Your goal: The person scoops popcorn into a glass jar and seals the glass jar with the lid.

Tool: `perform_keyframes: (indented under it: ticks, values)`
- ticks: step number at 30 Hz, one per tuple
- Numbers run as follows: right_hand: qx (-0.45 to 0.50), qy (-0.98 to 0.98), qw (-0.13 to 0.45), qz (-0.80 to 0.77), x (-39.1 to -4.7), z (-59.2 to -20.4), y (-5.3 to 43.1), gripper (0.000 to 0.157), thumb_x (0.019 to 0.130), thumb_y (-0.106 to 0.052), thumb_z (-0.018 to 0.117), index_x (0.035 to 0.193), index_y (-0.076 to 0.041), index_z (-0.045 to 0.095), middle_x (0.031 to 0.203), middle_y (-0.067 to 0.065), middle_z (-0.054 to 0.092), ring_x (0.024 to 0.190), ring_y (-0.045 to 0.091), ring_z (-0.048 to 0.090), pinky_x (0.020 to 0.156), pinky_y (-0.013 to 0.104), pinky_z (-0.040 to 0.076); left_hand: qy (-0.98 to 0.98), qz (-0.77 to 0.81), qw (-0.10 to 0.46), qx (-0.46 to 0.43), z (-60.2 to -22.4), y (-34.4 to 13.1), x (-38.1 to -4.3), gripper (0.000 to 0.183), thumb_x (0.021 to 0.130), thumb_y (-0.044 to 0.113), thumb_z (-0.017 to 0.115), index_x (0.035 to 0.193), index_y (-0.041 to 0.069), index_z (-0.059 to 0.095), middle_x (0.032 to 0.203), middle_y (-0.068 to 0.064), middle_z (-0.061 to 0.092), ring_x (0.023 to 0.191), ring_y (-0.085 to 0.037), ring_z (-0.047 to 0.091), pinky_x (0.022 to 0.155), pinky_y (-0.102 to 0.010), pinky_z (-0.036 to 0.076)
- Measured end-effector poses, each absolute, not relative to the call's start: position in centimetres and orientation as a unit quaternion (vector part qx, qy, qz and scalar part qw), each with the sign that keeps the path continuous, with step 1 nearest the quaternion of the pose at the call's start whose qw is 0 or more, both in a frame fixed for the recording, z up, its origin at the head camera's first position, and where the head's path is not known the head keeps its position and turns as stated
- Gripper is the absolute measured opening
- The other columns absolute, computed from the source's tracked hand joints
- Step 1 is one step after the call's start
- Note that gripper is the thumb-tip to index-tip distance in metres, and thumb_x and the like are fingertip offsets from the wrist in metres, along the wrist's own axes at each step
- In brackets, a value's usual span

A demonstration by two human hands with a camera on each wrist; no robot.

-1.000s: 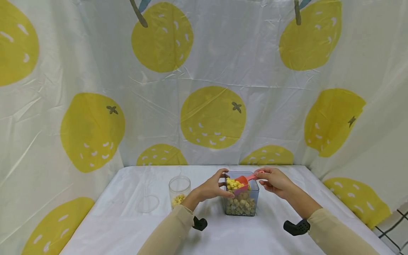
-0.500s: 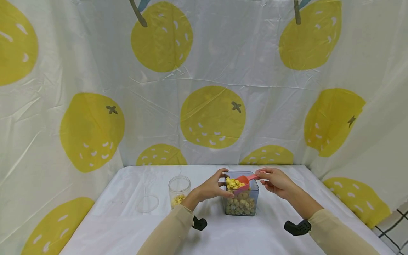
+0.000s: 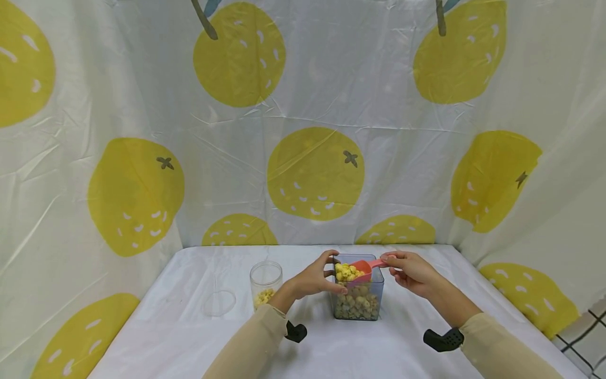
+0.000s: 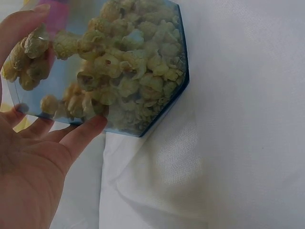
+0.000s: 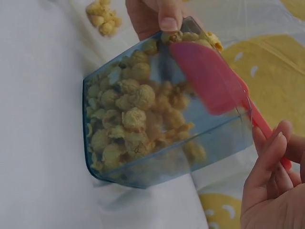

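Note:
A clear bluish square container [image 3: 358, 308] of popcorn [image 5: 128, 112] stands on the white table. My left hand [image 3: 312, 279] grips its left side, thumb at the front and fingers round the back; the left wrist view shows the fingertips [image 4: 97, 123] against the wall. The handle of a pink-red scoop [image 3: 363, 269] is pinched between the thumb and fingers of my right hand [image 3: 414, 271]. The scoop's bowl [image 5: 205, 76] is inside the container's upper part, with yellow popcorn [image 3: 345, 272] heaped at its mouth. Part of the bowl shows only through the clear wall.
Left of the container stands a clear round jar [image 3: 266, 273] with some popcorn low in it, partly behind my left forearm. A clear round lid [image 3: 220, 303] lies further left on the table [image 3: 165, 337]. A lemon-print curtain [image 3: 227, 173] hangs behind and at the sides.
My right hand and the scoop have shifted very slightly to the right. The left hand keeps its hold on the container, which stays in place.

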State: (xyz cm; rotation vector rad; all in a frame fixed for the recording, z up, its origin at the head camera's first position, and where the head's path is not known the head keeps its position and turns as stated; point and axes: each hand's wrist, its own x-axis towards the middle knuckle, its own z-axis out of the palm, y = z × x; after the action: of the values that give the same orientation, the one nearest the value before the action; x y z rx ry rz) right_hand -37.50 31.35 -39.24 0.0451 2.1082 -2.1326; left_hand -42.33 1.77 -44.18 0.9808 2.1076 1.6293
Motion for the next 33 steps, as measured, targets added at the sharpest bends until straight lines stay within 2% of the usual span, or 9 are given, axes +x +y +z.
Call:
perform_keyframes:
  ticks: [3,7,14,20,27,33]
  values:
    - [0.016,0.693,0.071,-0.717,-37.5,-39.4,31.5,0.024,0.108,-0.016,0.058,0.125,-0.001,0.066,0.097,0.002,0.073,0.065,0.007,0.055,0.062,0.015,0.051,0.735,0.566,0.150,0.342,-44.2,1.8,-42.4,0.090,0.087,0.014,0.085,0.157,0.026,0.029,0.149,-0.007,0.039,0.131,-0.020,0.054,0.094,-0.037,0.053]
    - [0.018,0.688,0.070,-0.722,-37.5,-39.7,31.6,0.019,0.106,-0.017,0.062,0.118,-0.005,0.070,0.095,0.003,0.072,0.065,0.006,0.055,0.062,0.015,0.050,0.736,0.565,0.149,0.343,-44.1,1.7,-42.4,0.090,0.087,0.014,0.085,0.157,0.025,0.029,0.146,-0.004,0.041,0.131,-0.020,0.054,0.094,-0.037,0.053]
    - [0.018,0.684,0.067,-0.726,-37.4,-40.1,31.8,0.030,0.107,-0.019,0.062,0.130,0.000,0.061,0.092,0.002,0.071,0.065,0.005,0.055,0.061,0.015,0.050,0.737,0.564,0.147,0.343,-44.1,1.7,-42.3,0.091,0.086,0.015,0.085,0.157,0.024,0.029,0.145,0.000,0.042,0.131,-0.020,0.054,0.093,-0.037,0.054]
    - [0.028,0.680,0.062,-0.730,-37.5,-40.3,31.7,0.033,0.105,-0.021,0.064,0.131,-0.001,0.061,0.090,0.001,0.070,0.065,0.006,0.055,0.060,0.015,0.050,0.738,0.562,0.146,0.343,-44.0,1.8,-42.2,0.091,0.086,0.015,0.085,0.157,0.024,0.029,0.145,0.000,0.042,0.131,-0.019,0.054,0.093,-0.036,0.053]
    - [0.032,0.665,0.065,-0.744,-37.5,-40.5,31.7,0.014,0.104,-0.022,0.067,0.113,-0.012,0.070,0.092,0.001,0.072,0.065,0.006,0.055,0.061,0.014,0.050,0.735,0.564,0.149,0.346,-43.9,1.8,-42.2,0.090,0.086,0.014,0.085,0.156,0.024,0.029,0.144,0.001,0.042,0.129,-0.018,0.055,0.092,-0.036,0.054]
    - [0.032,0.660,0.065,-0.747,-37.4,-40.6,31.6,0.013,0.104,-0.022,0.067,0.112,-0.013,0.070,0.093,0.002,0.071,0.065,0.006,0.055,0.060,0.014,0.050,0.734,0.566,0.152,0.344,-44.1,1.8,-42.3,0.090,0.086,0.014,0.085,0.157,0.024,0.029,0.144,0.000,0.042,0.130,-0.019,0.054,0.093,-0.036,0.053]
